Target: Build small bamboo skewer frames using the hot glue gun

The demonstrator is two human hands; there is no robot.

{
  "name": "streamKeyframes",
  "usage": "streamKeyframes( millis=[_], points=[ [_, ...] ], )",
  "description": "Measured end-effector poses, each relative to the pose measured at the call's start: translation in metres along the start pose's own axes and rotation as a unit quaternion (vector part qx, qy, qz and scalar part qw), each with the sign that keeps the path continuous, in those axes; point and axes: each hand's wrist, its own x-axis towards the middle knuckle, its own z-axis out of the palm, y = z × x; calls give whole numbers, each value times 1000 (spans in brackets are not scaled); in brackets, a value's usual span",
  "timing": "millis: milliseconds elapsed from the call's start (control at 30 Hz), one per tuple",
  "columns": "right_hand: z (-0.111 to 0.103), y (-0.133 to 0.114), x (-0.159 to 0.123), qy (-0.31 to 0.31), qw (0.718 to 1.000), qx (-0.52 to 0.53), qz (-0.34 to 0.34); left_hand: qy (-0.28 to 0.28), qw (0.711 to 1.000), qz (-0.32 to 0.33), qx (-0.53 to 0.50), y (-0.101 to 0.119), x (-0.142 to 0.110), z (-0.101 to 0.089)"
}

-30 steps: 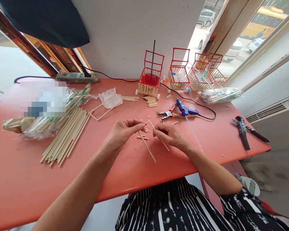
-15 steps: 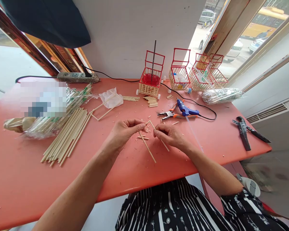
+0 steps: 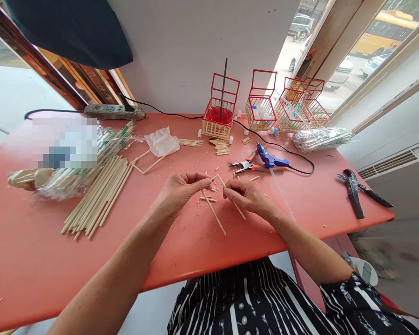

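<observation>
Over the middle of the red table (image 3: 181,242), my left hand (image 3: 179,191) pinches the top end of a thin wooden stick (image 3: 214,215) that slants down toward me. My right hand (image 3: 246,194) is closed on a second wooden stick (image 3: 238,208). The two sticks run nearly side by side, and a short cross piece (image 3: 213,177) bridges their far ends between my fingertips. Small cut stick bits and wood crumbs (image 3: 207,199) lie on the table just under my hands.
A pile of long sticks (image 3: 97,195) and wrapped stick packs (image 3: 70,179) lie at left. A blue glue gun (image 3: 270,159) and pliers (image 3: 242,164) rest behind my right hand. Red-and-wood stick baskets (image 3: 219,114) stand at the back. Black cutters (image 3: 352,190) lie far right.
</observation>
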Motion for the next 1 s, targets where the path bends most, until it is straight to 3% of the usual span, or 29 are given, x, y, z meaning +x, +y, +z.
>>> streamKeyframes(
  millis=[1000],
  points=[
    [1, 2, -2, 0, 1000, -2, -15, -11, 1000, 3, -4, 0, 0, -1]
  ],
)
